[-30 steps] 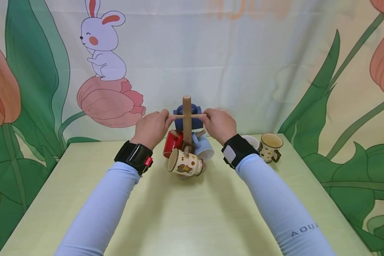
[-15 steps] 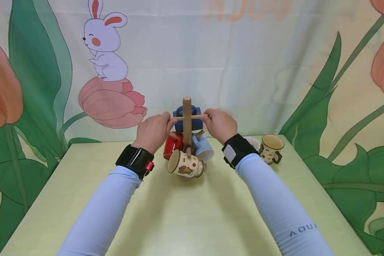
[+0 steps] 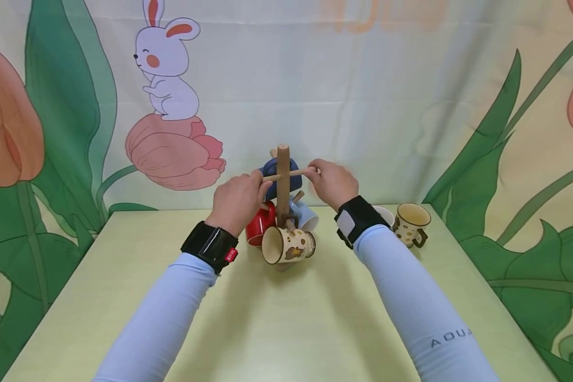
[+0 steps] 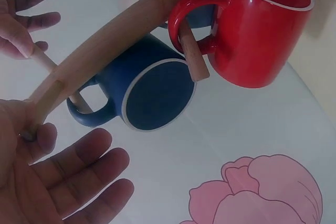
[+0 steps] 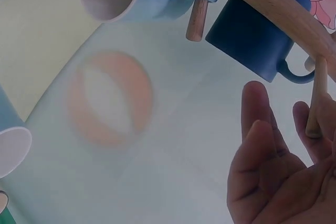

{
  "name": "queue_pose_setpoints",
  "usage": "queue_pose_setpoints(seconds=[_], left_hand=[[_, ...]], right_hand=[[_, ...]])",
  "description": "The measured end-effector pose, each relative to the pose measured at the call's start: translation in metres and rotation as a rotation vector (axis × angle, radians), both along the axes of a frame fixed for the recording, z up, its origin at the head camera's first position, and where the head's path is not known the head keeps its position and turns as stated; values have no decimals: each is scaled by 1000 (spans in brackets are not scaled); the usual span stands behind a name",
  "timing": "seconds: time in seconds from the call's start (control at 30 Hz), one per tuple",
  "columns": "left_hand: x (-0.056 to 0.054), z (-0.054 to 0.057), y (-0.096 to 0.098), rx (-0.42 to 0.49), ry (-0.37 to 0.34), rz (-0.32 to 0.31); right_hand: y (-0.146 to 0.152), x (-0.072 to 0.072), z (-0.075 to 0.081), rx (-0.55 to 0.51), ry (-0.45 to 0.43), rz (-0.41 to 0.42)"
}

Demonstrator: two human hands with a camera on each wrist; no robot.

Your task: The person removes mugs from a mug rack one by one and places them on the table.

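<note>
A wooden mug tree (image 3: 283, 185) stands at the table's back, each hand on one of its upper pegs. My left hand (image 3: 236, 202) pinches the left peg (image 4: 48, 100) between thumb and index finger, its other fingers loosely extended. On the opposite side, the right hand (image 3: 335, 183) pinches the right peg (image 5: 318, 95) the same way. A dark blue mug (image 4: 157, 95) hangs by its handle on the far side. Lower down are a red mug (image 3: 259, 224) at left, a light blue mug (image 3: 309, 217) at right and a cream patterned mug (image 3: 296, 248) in front, lying sideways.
Right of the tree, a second cream patterned mug (image 3: 412, 223) stands upright on the pale table (image 3: 286, 329). Beside it is a white mug (image 3: 385, 215), partly hidden by the right wrist. A printed curtain (image 3: 363, 95) hangs directly behind the table.
The mug tree has turned counterclockwise as seen from above: the left hand and peg came nearer, the right ones went farther back. The front cream mug swung right; both hands keep their pinch.
</note>
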State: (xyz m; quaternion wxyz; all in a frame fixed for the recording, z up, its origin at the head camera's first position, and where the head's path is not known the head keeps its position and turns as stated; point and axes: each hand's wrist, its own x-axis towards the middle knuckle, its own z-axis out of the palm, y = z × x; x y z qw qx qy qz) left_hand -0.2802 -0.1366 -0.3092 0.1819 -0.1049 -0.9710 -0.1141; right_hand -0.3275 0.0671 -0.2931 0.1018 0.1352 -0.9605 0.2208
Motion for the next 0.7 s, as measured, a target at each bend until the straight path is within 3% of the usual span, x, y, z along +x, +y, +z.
queue_pose_setpoints(seconds=[0.47,0.7], left_hand=[[9,-1,12,-31,32,-19],[12,1,19,-92,58,-6]], right_hand=[[-3,-11,3,-29,-74,17],[-5,-22,5,-9,-116,41]])
